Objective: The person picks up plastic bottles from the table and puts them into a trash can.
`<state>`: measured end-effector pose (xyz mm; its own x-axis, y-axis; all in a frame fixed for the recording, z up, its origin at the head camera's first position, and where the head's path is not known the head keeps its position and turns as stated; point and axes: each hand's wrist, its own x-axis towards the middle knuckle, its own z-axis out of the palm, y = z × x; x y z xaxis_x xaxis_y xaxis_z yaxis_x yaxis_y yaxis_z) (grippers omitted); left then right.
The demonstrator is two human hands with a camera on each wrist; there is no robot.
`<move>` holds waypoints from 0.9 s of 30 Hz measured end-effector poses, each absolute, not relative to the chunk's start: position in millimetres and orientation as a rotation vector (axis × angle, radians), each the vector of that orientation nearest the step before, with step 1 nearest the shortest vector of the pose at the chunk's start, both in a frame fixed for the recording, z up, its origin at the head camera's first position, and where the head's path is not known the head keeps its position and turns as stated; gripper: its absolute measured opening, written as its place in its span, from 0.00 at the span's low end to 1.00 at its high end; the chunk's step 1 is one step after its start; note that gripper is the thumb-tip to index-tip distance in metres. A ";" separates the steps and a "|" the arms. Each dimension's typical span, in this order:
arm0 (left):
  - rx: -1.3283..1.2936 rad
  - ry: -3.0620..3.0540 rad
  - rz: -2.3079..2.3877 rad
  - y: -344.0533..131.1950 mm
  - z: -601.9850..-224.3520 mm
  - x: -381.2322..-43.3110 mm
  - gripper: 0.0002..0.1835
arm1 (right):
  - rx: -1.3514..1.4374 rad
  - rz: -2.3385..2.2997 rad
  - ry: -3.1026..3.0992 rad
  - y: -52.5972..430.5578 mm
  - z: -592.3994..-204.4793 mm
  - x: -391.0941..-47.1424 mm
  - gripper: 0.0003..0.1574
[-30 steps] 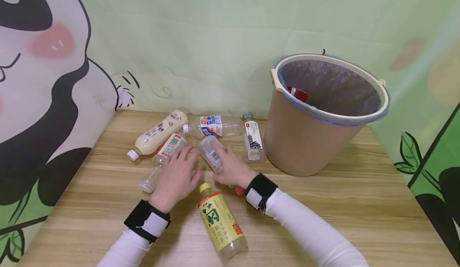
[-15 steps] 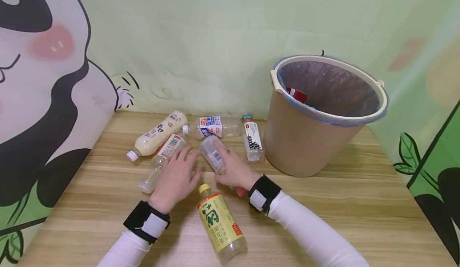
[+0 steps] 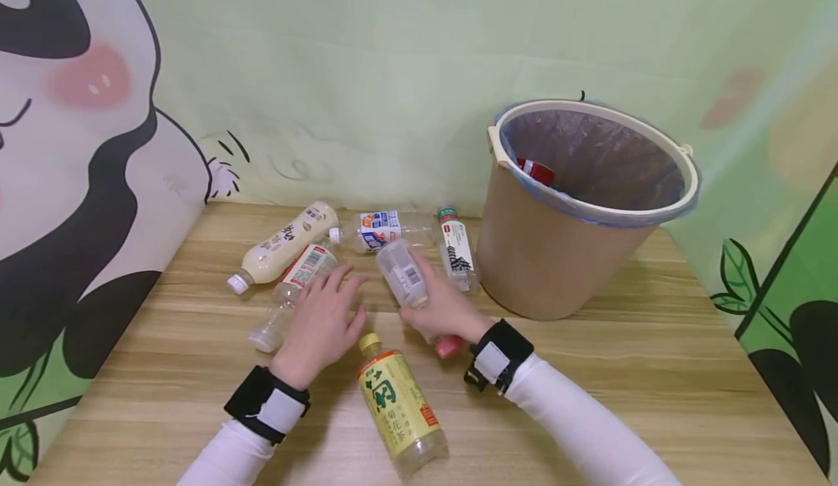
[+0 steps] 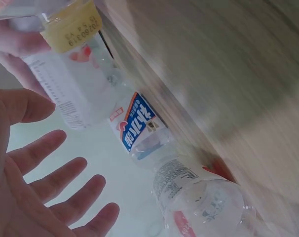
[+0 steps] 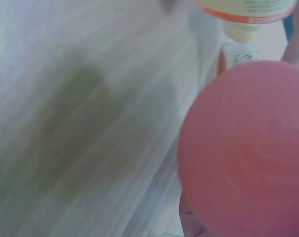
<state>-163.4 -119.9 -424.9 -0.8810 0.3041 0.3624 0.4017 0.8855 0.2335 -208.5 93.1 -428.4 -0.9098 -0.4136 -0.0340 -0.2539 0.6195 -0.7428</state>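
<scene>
My right hand (image 3: 447,305) grips a clear plastic bottle (image 3: 401,275) with a pale grey label. Its pink cap (image 5: 248,153) fills much of the right wrist view. My left hand (image 3: 319,322) has its fingers spread over a clear bottle (image 3: 308,268) with a red and white label, partly hiding it; the left wrist view shows no bottle in those fingers (image 4: 65,197). A yellow-labelled tea bottle (image 3: 399,406) lies between the forearms, its yellow cap (image 4: 75,29) close to the left wrist camera.
A brown bin (image 3: 543,253) with a plastic liner stands at the right, a red item (image 3: 537,172) inside. Along the back lie a cream-coloured bottle (image 3: 284,244), a clear bottle with a blue and orange label (image 3: 380,230) and a green-capped bottle (image 3: 457,249). A printed backdrop (image 3: 327,108) rises behind.
The right hand has moved slightly right and towards me with the pink-capped bottle in its grip. The left hand and the other bottles have stayed in place.
</scene>
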 end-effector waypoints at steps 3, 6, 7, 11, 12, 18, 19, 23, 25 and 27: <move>-0.546 -2.709 -0.446 -118.2 -424.0 -163.3 0.23 | -0.513 -1.258 2.623 98.8 -426.1 -208.1 0.66; -0.565 -2.676 -0.455 -116.3 -423.4 -163.1 0.23 | -0.472 -1.323 2.635 104.6 -421.7 -206.6 0.65; -0.571 -2.665 -0.461 -115.9 -423.3 -163.3 0.23 | -0.453 -1.350 2.630 106.4 -419.8 -206.0 0.64; -0.591 -2.630 -0.478 -114.1 -422.4 -163.7 0.22 | -0.417 -1.444 2.594 112.1 -409.4 -202.4 0.62; -0.598 -2.622 -0.485 -113.5 -422.1 -164.1 0.22 | -0.414 -1.460 2.584 113.1 -406.5 -201.2 0.61; -0.645 -2.575 -0.563 -109.3 -417.4 -165.0 0.24 | -0.368 -1.550 2.529 116.3 -388.8 -195.0 0.60; -0.652 -2.568 -0.577 -108.5 -416.1 -164.7 0.25 | -0.360 -1.573 2.516 116.7 -385.9 -194.3 0.59; -0.675 -2.545 -0.614 -106.1 -411.4 -164.0 0.25 | -0.332 -1.636 2.485 117.7 -374.3 -193.1 0.58; -0.691 -2.533 -0.626 -104.9 -409.7 -163.9 0.26 | -0.341 -1.655 2.472 118.0 -369.0 -193.5 0.57; -0.706 -2.520 -0.640 -103.5 -407.6 -163.7 0.26 | -0.346 -1.662 2.465 118.1 -363.6 -194.2 0.57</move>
